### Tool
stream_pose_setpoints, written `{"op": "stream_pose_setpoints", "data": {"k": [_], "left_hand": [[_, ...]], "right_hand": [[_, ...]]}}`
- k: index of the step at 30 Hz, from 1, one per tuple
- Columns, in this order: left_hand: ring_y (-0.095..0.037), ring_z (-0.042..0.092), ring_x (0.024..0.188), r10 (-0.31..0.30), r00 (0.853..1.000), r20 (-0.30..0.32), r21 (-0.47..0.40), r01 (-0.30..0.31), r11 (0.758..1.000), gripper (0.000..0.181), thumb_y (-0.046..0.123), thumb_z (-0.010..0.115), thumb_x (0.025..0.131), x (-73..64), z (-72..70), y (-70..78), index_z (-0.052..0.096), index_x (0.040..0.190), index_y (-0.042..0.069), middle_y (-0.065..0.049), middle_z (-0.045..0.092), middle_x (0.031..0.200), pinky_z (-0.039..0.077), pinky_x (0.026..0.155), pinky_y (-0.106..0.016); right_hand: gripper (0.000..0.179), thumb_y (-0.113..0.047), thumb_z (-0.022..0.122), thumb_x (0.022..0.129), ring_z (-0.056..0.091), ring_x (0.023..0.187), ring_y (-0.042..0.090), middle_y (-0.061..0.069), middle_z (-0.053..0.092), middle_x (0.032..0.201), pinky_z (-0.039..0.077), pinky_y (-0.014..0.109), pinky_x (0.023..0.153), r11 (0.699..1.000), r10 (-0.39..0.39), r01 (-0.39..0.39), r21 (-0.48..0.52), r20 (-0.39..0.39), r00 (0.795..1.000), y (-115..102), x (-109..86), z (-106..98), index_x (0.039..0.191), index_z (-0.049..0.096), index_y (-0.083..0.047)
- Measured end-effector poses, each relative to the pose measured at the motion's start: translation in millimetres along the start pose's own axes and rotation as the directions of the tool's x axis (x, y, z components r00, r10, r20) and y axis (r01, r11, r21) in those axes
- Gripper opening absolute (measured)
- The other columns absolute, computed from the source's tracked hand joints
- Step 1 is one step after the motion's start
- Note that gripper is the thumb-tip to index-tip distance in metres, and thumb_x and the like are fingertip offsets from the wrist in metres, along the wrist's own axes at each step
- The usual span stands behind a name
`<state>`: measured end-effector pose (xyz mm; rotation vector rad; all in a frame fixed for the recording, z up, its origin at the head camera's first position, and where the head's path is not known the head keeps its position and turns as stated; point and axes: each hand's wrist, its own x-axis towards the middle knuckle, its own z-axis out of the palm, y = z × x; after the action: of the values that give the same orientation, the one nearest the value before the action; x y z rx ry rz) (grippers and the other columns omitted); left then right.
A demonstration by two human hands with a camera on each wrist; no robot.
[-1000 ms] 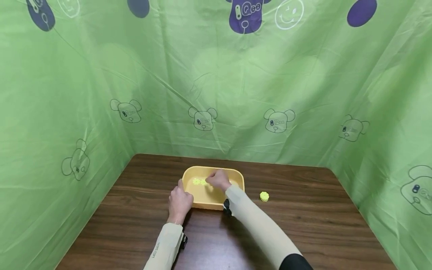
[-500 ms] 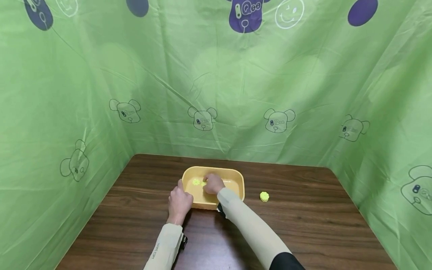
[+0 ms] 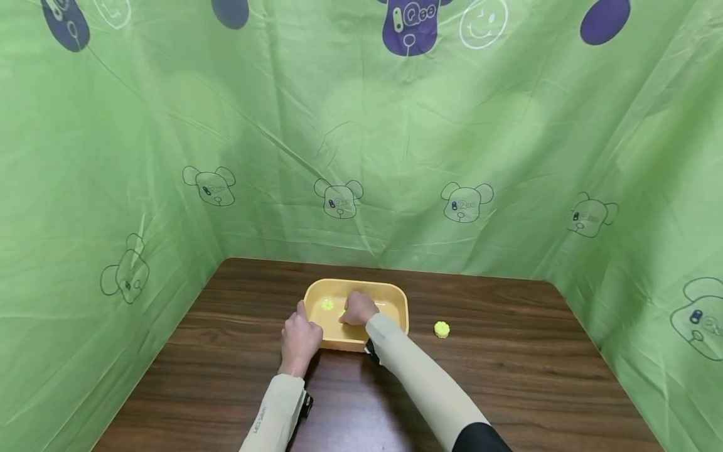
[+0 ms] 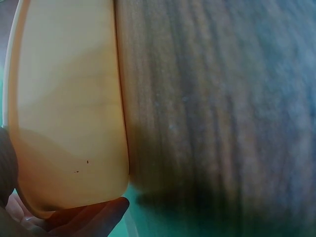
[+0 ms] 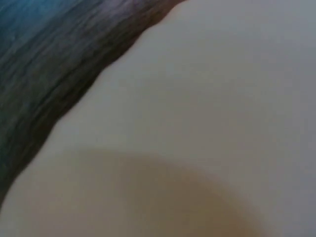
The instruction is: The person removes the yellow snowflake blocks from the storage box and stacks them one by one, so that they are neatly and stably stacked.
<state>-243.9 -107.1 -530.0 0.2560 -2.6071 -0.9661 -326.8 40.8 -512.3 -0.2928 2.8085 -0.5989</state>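
A yellow rectangular tub (image 3: 390,290) with rounded corners stands on the table. My left hand (image 3: 301,342) grips its near left corner; in the left wrist view the thumb (image 4: 7,163) lies by the rim and fingers (image 4: 106,217) wrap the end wall. My right hand (image 3: 359,307) reaches inside, fingers curled down at a small yellow flower-shaped piece (image 3: 341,312) that they mostly cover. To its left, another yellow flower-shaped piece (image 3: 327,304) lies on the tub floor. The right wrist view shows only the blurred pale tub wall (image 5: 197,108) close up, not the fingers.
A thicker yellow flower-shaped piece (image 3: 442,329) rests on the dark wood table (image 3: 508,351), right of the tub. Green printed cloth (image 3: 395,238) encloses the table at the back and both sides.
My right hand has shifted left over the tub floor, then slightly nearer me, covering more of the second flower-shaped piece. My left hand and the tub stay nearly still.
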Motion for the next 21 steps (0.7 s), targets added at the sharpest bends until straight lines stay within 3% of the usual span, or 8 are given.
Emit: {"op": "stream_pose_setpoints", "data": {"k": [4, 8, 16, 21], "left_hand": [[-0.056, 0.065, 0.084, 0.007, 1.000, -0.002, 0.008, -0.007, 1.000, 0.056, 0.003, 0.052, 0.080, 0.3, 0.5, -0.9, 0.051, 0.136, -0.005, -0.031, 0.066, 0.096, 0.051, 0.074, -0.063], [-0.056, 0.065, 0.083, 0.013, 1.000, -0.007, 0.006, -0.013, 1.000, 0.057, 0.002, 0.053, 0.079, 0.6, 0.9, -0.4, 0.051, 0.135, -0.005, -0.031, 0.066, 0.095, 0.051, 0.073, -0.063], [-0.056, 0.065, 0.085, 0.009, 1.000, 0.005, 0.005, -0.009, 1.000, 0.057, 0.002, 0.051, 0.080, -0.2, 0.3, 0.5, 0.051, 0.137, -0.006, -0.031, 0.066, 0.096, 0.051, 0.073, -0.062], [-0.056, 0.065, 0.086, 0.012, 1.000, 0.014, 0.000, -0.012, 1.000, 0.060, 0.002, 0.049, 0.081, -0.4, -0.5, -1.1, 0.049, 0.140, -0.007, -0.032, 0.066, 0.098, 0.052, 0.074, -0.063]], "right_hand": [[0.025, -0.022, 0.086, 0.078, 0.052, 0.071, 0.014, -0.002, 0.061, 0.081, 0.044, 0.027, 0.062, 1.000, -0.011, 0.011, 0.004, -0.033, 0.999, 0, -5.2, -3, 0.077, 0.063, -0.013], [0.027, -0.020, 0.088, 0.075, 0.056, 0.076, 0.016, 0.001, 0.064, 0.085, 0.048, 0.030, 0.066, 0.998, -0.056, 0.056, 0.002, -0.063, 0.996, 2, -11.6, -7, 0.088, 0.068, -0.008], [0.024, -0.008, 0.089, 0.069, 0.050, 0.066, 0.012, -0.003, 0.057, 0.073, 0.044, 0.024, 0.064, 0.978, -0.156, 0.162, 0.130, -0.058, 0.986, 16, -23.8, -12, 0.079, 0.067, -0.006], [0.017, -0.004, 0.084, 0.074, 0.052, 0.066, 0.008, -0.003, 0.060, 0.073, 0.045, 0.023, 0.064, 0.949, -0.220, 0.229, 0.218, -0.065, 0.973, 26, -28.9, -25, 0.083, 0.070, -0.004]]}}
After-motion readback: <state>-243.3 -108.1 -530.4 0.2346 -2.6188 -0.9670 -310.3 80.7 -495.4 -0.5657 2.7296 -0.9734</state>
